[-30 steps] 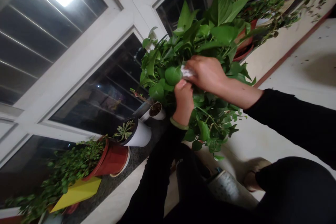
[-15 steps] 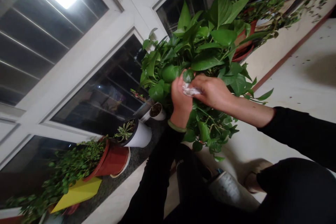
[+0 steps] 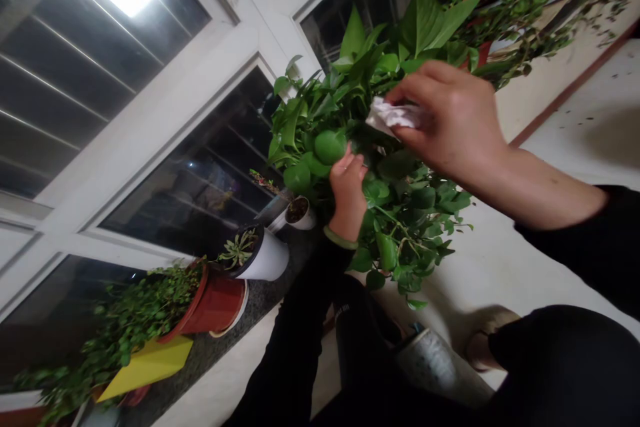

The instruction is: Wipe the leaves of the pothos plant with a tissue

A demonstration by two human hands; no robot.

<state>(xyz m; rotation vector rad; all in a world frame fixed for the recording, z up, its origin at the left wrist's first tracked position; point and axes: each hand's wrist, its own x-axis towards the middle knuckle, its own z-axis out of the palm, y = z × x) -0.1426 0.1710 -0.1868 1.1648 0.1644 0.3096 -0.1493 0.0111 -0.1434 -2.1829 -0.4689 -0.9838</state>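
Observation:
A crumpled white tissue (image 3: 393, 115) is pinched in my right hand (image 3: 453, 120), which is raised in front of the bushy green plant (image 3: 387, 250) with broad, pointed leaves. Lower and to the left, my left hand (image 3: 349, 190) is at the plant's foliage with its fingers curled closed. Whatever those fingers grip among the leaves is hidden. A round green leaf (image 3: 330, 147) is just beside its fingertips.
Along the dark stone sill (image 3: 215, 357) by the window stand a white pot (image 3: 265, 257), a red-brown pot (image 3: 215, 303) and a small pot (image 3: 299, 213). A yellow sheet (image 3: 147, 368) lies near the trailing plant. More potted plants (image 3: 530, 10) line the right side.
My right hand has moved up and to the right, away from my left hand, carrying the tissue. The left hand has stayed at nearly the same place in the foliage.

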